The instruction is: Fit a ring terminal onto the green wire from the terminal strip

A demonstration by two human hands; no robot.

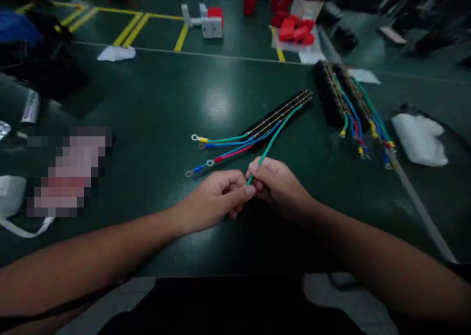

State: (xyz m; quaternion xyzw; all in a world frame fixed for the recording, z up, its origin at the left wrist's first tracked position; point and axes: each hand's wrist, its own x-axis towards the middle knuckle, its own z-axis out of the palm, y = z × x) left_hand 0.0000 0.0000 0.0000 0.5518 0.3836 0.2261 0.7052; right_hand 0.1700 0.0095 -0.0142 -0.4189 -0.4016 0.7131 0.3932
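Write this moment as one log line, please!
left hand: gripping green wire | right hand: same wire, nearer black strip | strip: lying on table, other wires running off it

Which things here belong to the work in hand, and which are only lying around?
Belonging, it seems:
green wire, pinched by left hand and right hand
black strip it runs to
ring-ended wires from that strip
probably two similar strips, right

Apparently lying around:
white bundle, far right
white scrap, upper left
red parts, back
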